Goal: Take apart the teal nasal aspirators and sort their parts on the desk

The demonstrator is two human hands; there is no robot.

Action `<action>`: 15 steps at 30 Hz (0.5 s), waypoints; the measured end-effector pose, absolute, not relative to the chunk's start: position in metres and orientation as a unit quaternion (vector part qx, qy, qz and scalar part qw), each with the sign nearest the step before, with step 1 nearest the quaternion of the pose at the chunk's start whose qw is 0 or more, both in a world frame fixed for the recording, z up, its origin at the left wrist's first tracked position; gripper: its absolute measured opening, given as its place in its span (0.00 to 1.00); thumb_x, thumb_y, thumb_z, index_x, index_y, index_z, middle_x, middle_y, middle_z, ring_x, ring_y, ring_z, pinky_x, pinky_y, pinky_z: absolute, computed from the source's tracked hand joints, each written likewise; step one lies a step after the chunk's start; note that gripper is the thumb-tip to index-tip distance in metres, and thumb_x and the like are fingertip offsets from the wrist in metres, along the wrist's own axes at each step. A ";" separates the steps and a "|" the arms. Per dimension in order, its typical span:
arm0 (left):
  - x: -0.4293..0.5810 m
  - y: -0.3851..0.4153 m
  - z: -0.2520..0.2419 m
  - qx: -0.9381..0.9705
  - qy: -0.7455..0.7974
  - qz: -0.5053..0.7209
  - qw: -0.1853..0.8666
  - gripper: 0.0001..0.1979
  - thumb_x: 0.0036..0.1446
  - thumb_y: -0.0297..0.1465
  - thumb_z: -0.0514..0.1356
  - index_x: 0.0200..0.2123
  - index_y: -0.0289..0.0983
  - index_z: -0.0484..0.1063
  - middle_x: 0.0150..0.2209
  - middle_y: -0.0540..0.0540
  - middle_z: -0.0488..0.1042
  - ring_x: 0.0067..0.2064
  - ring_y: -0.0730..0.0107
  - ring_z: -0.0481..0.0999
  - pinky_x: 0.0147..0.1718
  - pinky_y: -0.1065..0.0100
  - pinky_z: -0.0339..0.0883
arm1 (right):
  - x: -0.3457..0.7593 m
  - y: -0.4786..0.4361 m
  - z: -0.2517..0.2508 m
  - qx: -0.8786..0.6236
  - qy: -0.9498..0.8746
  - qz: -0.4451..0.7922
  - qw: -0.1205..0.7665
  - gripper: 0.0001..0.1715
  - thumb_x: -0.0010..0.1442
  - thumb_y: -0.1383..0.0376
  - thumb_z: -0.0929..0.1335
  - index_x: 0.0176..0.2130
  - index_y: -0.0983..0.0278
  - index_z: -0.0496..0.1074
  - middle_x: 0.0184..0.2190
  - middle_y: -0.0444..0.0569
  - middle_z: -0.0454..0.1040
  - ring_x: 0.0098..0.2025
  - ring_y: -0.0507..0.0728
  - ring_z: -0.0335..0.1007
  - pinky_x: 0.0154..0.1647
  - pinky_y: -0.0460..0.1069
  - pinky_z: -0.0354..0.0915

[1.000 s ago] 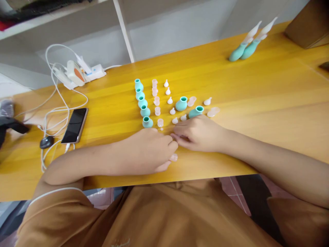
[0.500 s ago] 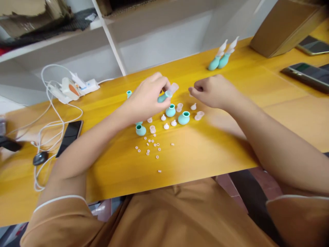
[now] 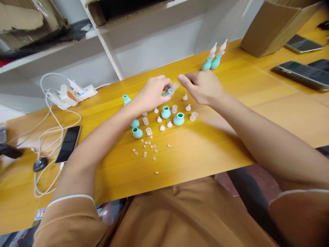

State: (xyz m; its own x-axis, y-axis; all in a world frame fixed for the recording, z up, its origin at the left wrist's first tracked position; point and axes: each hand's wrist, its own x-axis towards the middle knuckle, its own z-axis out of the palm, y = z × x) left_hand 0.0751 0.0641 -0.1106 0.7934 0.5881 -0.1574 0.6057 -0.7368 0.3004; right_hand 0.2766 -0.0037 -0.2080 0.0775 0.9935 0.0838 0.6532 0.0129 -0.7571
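Observation:
My left hand (image 3: 154, 92) grips a teal bulb (image 3: 168, 92) with a clear, cup-like piece (image 3: 175, 86) on its end, pointing up to the right. Just right of it is my right hand (image 3: 203, 85), its fingers curled and the thumb near the tip of the clear piece; whatever it may hold is hidden. Teal bulbs with open mouths (image 3: 166, 112) (image 3: 179, 119) stand below the hands, among clear cup pieces (image 3: 193, 116) and small white pointed tips (image 3: 188, 107). Several tiny rings (image 3: 154, 146) lie scattered nearer the front edge.
Two finished-looking teal bulbs with white tips (image 3: 215, 61) stand at the back. A cardboard box (image 3: 267, 29) and phones (image 3: 303, 73) are at the right. A phone (image 3: 69, 144), white cables (image 3: 63, 127) and a power strip (image 3: 87, 92) lie at the left.
My right hand has come closer to the piece in my left hand, its thumb now raised toward it. A white tip formerly hidden by the right hand now shows. The view has shifted slightly.

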 end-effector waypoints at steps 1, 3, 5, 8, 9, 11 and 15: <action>0.075 0.063 -0.108 0.935 0.311 -0.013 0.168 0.05 0.62 0.29 0.66 0.42 0.38 0.79 0.45 0.40 0.81 0.47 0.57 0.81 0.53 0.55 0.75 | 0.272 -0.004 -0.200 -0.637 -0.643 0.252 0.344 0.42 0.76 0.34 0.56 0.30 0.60 0.74 0.23 0.53 0.70 0.33 0.61 0.67 0.35 0.54 0.55; 0.073 0.060 -0.102 0.939 0.299 0.013 0.172 0.04 0.63 0.32 0.67 0.41 0.39 0.79 0.45 0.40 0.81 0.46 0.56 0.81 0.51 0.55 0.76 | 0.265 -0.005 -0.184 -0.598 -0.670 0.256 0.356 0.41 0.76 0.35 0.56 0.32 0.60 0.76 0.24 0.53 0.72 0.33 0.61 0.68 0.35 0.54 0.55; 0.068 0.058 -0.094 0.937 0.295 0.028 0.186 0.05 0.64 0.35 0.68 0.40 0.40 0.79 0.43 0.41 0.81 0.45 0.57 0.81 0.49 0.56 0.76 | 0.260 -0.006 -0.172 -0.561 -0.692 0.270 0.365 0.39 0.77 0.37 0.57 0.32 0.59 0.76 0.24 0.52 0.72 0.33 0.60 0.68 0.35 0.54 0.56; 0.060 0.055 -0.080 0.938 0.281 0.011 0.204 0.09 0.64 0.39 0.71 0.39 0.40 0.80 0.40 0.43 0.82 0.43 0.59 0.82 0.46 0.58 0.76 | 0.254 -0.009 -0.160 -0.522 -0.705 0.295 0.378 0.35 0.78 0.42 0.61 0.27 0.59 0.71 0.22 0.50 0.69 0.31 0.59 0.66 0.34 0.53 0.56; 0.057 0.053 -0.074 0.940 0.273 0.001 0.206 0.11 0.64 0.40 0.71 0.38 0.40 0.80 0.39 0.44 0.82 0.42 0.60 0.82 0.46 0.59 0.75 | 0.252 -0.011 -0.156 -0.513 -0.702 0.307 0.386 0.34 0.77 0.43 0.62 0.26 0.59 0.69 0.22 0.49 0.67 0.30 0.58 0.66 0.33 0.53 0.56; 0.053 0.049 -0.065 0.943 0.260 -0.006 0.210 0.12 0.65 0.42 0.70 0.37 0.40 0.80 0.38 0.45 0.82 0.41 0.61 0.81 0.45 0.59 0.74 | 0.249 -0.014 -0.147 -0.487 -0.677 0.356 0.420 0.35 0.77 0.43 0.64 0.24 0.58 0.65 0.20 0.47 0.63 0.29 0.56 0.63 0.30 0.52 0.57; 0.045 0.046 -0.060 0.937 0.256 0.019 0.236 0.10 0.69 0.42 0.68 0.41 0.41 0.82 0.40 0.44 0.84 0.42 0.62 0.82 0.44 0.61 0.73 | 0.253 -0.008 -0.134 -0.415 -0.580 0.474 0.517 0.38 0.80 0.41 0.56 0.22 0.53 0.57 0.16 0.42 0.51 0.23 0.54 0.50 0.22 0.51 0.55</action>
State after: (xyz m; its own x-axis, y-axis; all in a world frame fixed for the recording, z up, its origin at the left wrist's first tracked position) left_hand 0.0450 0.0465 -0.0602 0.8682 0.4888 -0.0851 0.4708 -0.7576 0.4521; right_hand 0.2528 -0.0080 -0.1342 -0.1220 0.9709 0.2062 -0.0086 0.2067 -0.9784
